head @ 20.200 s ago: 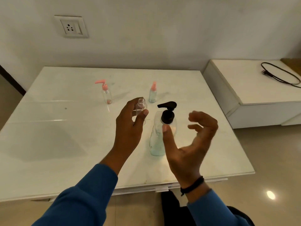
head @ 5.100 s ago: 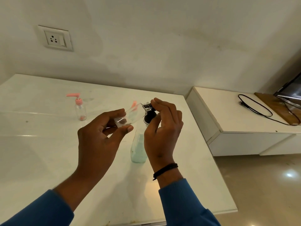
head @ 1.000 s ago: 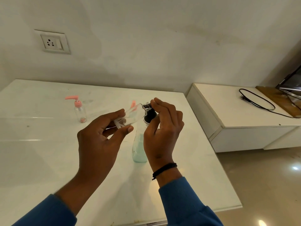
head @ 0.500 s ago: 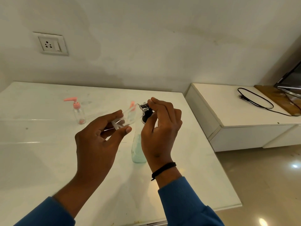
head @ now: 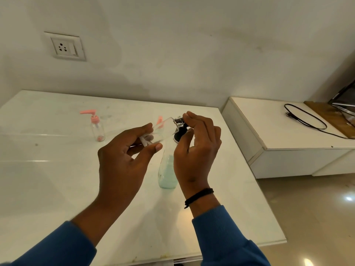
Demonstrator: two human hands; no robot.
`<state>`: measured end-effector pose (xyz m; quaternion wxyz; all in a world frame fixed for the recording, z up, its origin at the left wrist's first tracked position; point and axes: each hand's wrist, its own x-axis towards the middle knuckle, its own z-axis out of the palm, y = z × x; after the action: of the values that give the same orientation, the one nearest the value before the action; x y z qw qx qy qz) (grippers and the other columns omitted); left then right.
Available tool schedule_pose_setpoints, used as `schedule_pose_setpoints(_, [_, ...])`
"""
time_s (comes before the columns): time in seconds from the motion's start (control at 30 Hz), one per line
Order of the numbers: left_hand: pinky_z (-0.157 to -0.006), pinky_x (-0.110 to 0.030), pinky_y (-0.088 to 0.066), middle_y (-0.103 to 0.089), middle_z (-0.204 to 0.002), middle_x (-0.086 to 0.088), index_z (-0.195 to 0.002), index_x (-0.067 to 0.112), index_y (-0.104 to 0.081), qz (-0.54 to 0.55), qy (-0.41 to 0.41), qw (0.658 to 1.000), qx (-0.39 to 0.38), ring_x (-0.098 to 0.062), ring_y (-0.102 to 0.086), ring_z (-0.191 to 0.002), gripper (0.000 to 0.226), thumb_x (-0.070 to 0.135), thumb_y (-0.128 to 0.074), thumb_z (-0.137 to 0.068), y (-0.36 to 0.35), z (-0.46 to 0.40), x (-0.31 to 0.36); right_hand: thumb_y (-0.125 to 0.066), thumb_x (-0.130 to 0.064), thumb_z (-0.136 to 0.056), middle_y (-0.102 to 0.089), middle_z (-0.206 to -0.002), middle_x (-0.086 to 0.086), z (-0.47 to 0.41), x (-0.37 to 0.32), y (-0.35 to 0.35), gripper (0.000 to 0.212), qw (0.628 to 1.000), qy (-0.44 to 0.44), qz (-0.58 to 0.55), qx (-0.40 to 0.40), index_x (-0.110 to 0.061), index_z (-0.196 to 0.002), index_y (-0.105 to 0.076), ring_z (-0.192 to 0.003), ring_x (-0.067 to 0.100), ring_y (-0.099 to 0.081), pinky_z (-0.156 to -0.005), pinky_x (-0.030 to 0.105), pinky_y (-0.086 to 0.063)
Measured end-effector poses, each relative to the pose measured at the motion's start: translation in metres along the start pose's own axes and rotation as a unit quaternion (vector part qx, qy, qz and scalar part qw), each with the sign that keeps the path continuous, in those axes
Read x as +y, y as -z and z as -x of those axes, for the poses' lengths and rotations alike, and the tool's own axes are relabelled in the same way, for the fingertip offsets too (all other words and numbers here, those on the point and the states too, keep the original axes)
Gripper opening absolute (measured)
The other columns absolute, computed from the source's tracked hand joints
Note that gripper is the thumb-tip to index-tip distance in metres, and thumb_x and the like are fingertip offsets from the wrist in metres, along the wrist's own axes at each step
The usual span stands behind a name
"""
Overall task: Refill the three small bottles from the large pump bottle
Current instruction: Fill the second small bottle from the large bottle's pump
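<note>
My left hand (head: 124, 162) holds a small clear uncapped bottle (head: 163, 129) tilted on its side above the table, its mouth against the black nozzle. The large pump bottle (head: 166, 172) stands on the white table (head: 48, 179) with pale teal liquid in its lower part. My right hand (head: 196, 148) curls its fingers over the bottle's black pump head (head: 179, 134), thumb beneath. A second small bottle with a pink pump (head: 97, 127) stands at the back left. Only the pink top of a third small bottle (head: 159, 120) shows behind the held one.
A low white cabinet (head: 288, 150) stands right of the table, with a black cable (head: 307, 120) and a wooden board on it. A wall socket (head: 65, 47) sits above the table's far left. The table's front edge lies close to my sleeves.
Both hands keep the same hold on the small bottle and the pump head. Only the view has shifted slightly.
</note>
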<state>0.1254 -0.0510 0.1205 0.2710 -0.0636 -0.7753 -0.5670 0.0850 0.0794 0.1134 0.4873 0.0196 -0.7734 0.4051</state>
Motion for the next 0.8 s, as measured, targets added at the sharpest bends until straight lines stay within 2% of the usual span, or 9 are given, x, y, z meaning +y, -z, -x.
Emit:
schedule_pose_setpoints(0.1, [-0.085,-0.005,-0.049,-0.067,-0.111,0.020,-0.123,0.019,-0.069,0.004,0.004,1.000,-0.005,0.006,-0.067,-0.101,0.043,0.032,-0.075,-0.082,0.000,-0.001,-0.003,-0.046,-0.012,-0.094,-0.072,-0.112,0.001,0.003,0.003,-0.001,0.031,1.000,-0.001,0.003,0.002,-0.009,-0.109,-0.073,-0.101,0.017,-0.060,-0.085,0.024,-0.042])
schedule_pose_setpoints(0.2, [-0.084,-0.003,-0.048,-0.067,-0.112,0.021,-0.122,0.022,-0.068,0.000,0.005,1.000,-0.007,0.011,-0.065,-0.099,0.043,0.035,-0.073,-0.082,0.002,-0.003,-0.005,-0.047,-0.013,-0.095,-0.072,-0.112,0.001,0.004,0.000,-0.003,0.031,1.000,0.000,0.003,-0.003,-0.009,-0.109,-0.074,-0.101,0.018,-0.060,-0.083,0.028,-0.045])
schedule_pose_setpoints(0.4, [-0.088,-0.008,-0.051,-0.070,-0.118,0.010,-0.124,0.019,-0.068,0.000,-0.003,1.000,-0.009,-0.001,-0.068,-0.103,0.041,0.030,-0.073,-0.085,0.000,-0.008,-0.006,-0.047,-0.011,-0.092,-0.071,-0.109,0.000,0.000,-0.003,-0.001,0.030,1.000,0.004,0.012,0.001,-0.010,-0.108,-0.073,-0.100,0.017,-0.057,-0.082,0.027,-0.042])
schedule_pose_setpoints(0.53, [-0.086,-0.005,-0.049,-0.068,-0.117,0.016,-0.125,0.019,-0.068,-0.004,0.002,1.000,-0.011,0.010,-0.065,-0.103,0.040,0.029,-0.073,-0.086,-0.001,-0.009,-0.009,-0.048,-0.008,-0.091,-0.071,-0.111,0.001,0.004,0.001,-0.004,0.031,1.000,0.004,0.006,-0.001,-0.009,-0.110,-0.073,-0.101,0.017,-0.058,-0.083,0.027,-0.043])
schedule_pose_setpoints(0.67, [-0.087,-0.007,-0.050,-0.070,-0.116,0.012,-0.125,0.017,-0.068,0.000,0.001,1.000,-0.010,0.006,-0.066,-0.104,0.040,0.025,-0.074,-0.086,0.000,-0.008,-0.010,-0.047,-0.007,-0.091,-0.072,-0.107,0.002,0.001,-0.002,-0.003,0.031,1.000,0.012,0.013,0.010,-0.009,-0.106,-0.074,-0.097,0.020,-0.059,-0.080,0.027,-0.041])
schedule_pose_setpoints(0.8, [-0.087,-0.003,-0.047,-0.067,-0.117,0.015,-0.126,0.016,-0.067,-0.005,-0.006,1.000,-0.013,0.015,-0.062,-0.104,0.040,0.022,-0.073,-0.088,-0.001,-0.011,-0.010,-0.045,-0.005,-0.090,-0.072,-0.108,0.002,0.001,-0.002,-0.001,0.033,1.000,0.013,0.014,0.009,-0.008,-0.107,-0.074,-0.097,0.019,-0.058,-0.080,0.026,-0.041])
